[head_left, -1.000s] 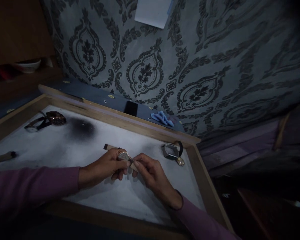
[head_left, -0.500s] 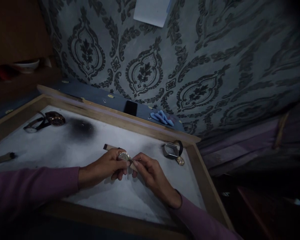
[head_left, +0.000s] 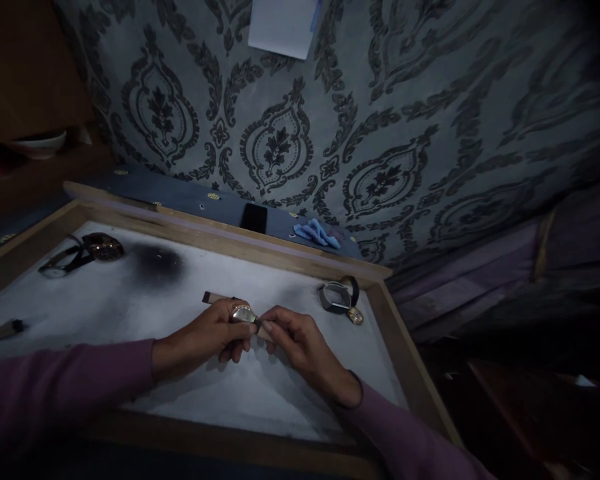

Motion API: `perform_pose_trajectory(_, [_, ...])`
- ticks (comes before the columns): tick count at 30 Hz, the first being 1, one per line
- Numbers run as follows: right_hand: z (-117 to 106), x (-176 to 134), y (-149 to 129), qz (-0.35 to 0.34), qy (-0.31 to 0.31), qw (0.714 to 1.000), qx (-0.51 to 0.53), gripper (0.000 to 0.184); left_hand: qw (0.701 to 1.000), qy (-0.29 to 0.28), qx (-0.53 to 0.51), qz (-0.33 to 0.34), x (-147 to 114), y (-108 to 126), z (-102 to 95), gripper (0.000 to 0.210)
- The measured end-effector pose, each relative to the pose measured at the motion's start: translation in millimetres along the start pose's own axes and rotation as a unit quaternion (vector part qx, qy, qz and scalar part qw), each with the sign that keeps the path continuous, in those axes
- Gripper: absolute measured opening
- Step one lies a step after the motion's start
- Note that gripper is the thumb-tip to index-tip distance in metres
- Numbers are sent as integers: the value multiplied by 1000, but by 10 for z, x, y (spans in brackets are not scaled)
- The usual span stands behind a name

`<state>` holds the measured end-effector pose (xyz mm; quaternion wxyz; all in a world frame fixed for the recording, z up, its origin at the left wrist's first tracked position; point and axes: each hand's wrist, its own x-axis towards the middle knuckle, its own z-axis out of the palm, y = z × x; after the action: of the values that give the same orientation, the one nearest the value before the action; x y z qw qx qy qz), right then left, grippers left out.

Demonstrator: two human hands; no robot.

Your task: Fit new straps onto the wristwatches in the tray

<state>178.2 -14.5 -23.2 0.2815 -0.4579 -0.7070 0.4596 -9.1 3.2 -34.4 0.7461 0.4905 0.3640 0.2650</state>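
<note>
Near the middle of the shallow tray, my left hand (head_left: 200, 343) is closed around a wristwatch (head_left: 243, 314) with a round, silvery case. One light strap piece (head_left: 217, 297) with a dark end sticks out to the left, behind my left fingers. My right hand (head_left: 307, 347) meets the watch from the right, its thumb and forefinger pinching the strap (head_left: 264, 335) beside the case. Whether those fingertips also grip something small is too dark to see.
The wooden tray (head_left: 420, 373) has a raised rim and a pale floor. Dark-strapped watches (head_left: 103, 247) lie at its back left, a strap end (head_left: 0, 332) at left, and another watch (head_left: 336, 297) with a small gold piece (head_left: 355, 315) at right. Behind are a phone (head_left: 254, 218) and blue cloth (head_left: 317, 233).
The view has shifted slightly, so the scene sits a little further left. The watch case appears turned a little, with its glass catching light differently. Both hands keep their hold.
</note>
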Motion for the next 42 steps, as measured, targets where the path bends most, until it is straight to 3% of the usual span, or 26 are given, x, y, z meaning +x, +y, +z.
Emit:
perform_pose_trajectory(19, [9,5,11,-10,-10,1000,4,34,1000,12,-8,7,-4,15,-2,22])
perform_pose_trajectory(42, [75,-5,58,-66,41,994,-82,30,1000,26,-8,-2,-12,29,18,18])
